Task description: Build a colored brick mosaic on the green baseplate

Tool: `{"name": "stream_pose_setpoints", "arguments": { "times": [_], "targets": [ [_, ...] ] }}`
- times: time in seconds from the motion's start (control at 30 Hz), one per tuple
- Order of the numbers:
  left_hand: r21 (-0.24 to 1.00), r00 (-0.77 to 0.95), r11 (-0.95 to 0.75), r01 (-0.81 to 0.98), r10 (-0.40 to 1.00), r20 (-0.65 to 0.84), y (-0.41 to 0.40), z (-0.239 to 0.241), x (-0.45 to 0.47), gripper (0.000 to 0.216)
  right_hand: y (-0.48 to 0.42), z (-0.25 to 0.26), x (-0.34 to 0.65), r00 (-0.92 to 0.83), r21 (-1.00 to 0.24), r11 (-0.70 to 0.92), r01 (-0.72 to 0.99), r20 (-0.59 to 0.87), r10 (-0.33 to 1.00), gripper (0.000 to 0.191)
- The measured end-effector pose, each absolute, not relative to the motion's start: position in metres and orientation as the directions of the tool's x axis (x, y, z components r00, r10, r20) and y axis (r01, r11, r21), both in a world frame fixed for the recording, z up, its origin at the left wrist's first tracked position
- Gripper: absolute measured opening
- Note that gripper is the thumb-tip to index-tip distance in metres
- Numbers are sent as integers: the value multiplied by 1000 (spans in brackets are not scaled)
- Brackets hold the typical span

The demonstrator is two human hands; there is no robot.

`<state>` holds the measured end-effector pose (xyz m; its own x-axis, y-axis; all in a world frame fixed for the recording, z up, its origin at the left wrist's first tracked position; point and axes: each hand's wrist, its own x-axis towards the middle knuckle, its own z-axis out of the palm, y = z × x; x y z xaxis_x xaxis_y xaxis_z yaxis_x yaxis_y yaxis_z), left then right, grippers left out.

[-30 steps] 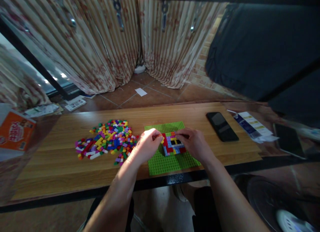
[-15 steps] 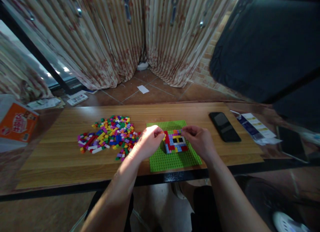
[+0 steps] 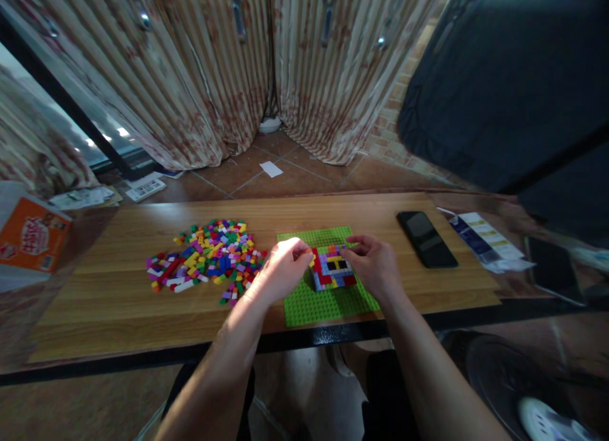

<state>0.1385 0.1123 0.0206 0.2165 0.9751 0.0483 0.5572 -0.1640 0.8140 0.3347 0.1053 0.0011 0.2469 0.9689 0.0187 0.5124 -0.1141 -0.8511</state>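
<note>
A green studded baseplate [image 3: 304,311] lies near the front edge of the table. On it stands a low block structure [image 3: 323,280] of red, light blue, yellow and purple toy bricks, with a dark gap in its middle. My left hand [image 3: 287,263] is closed at the structure's left side, and a small yellow brick [image 3: 312,262] shows at its fingertips. My right hand [image 3: 373,263] has its thumb and fingers pinched at the structure's far right corner. Whatever sits between those fingertips is too small to make out.
A heap of loose, many-coloured bricks [image 3: 223,250] spreads over the wooden table [image 3: 118,314] on the left. A black phone [image 3: 427,239] lies to the right. Beyond the right end are printed papers [image 3: 490,238]; an orange-and-white bag [image 3: 35,235] stands past the left end.
My right hand has shifted slightly left, its fingertips further over the structure's far right corner. The left hand stays in place with the yellow brick.
</note>
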Motion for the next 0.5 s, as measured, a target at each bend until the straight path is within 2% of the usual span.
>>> {"name": "stream_pose_setpoints", "arguments": {
  "times": [0.2, 0.37, 0.5],
  "targets": [
    [830, 224, -162, 534, 973, 46, 112, 21, 138, 18, 107, -1, 332, 249, -831, -86, 550, 65, 966, 25],
    [901, 231, -112, 419, 973, 14, 113, 15, 138, 14, 105, 3, 331, 251, -818, -105, 566, 49, 967, 23],
    [944, 250, -73, 323, 968, -10, 113, 13, 139, 11, 99, 8, 328, 251, -882, -35, 469, 96, 963, 20]
  ]
}}
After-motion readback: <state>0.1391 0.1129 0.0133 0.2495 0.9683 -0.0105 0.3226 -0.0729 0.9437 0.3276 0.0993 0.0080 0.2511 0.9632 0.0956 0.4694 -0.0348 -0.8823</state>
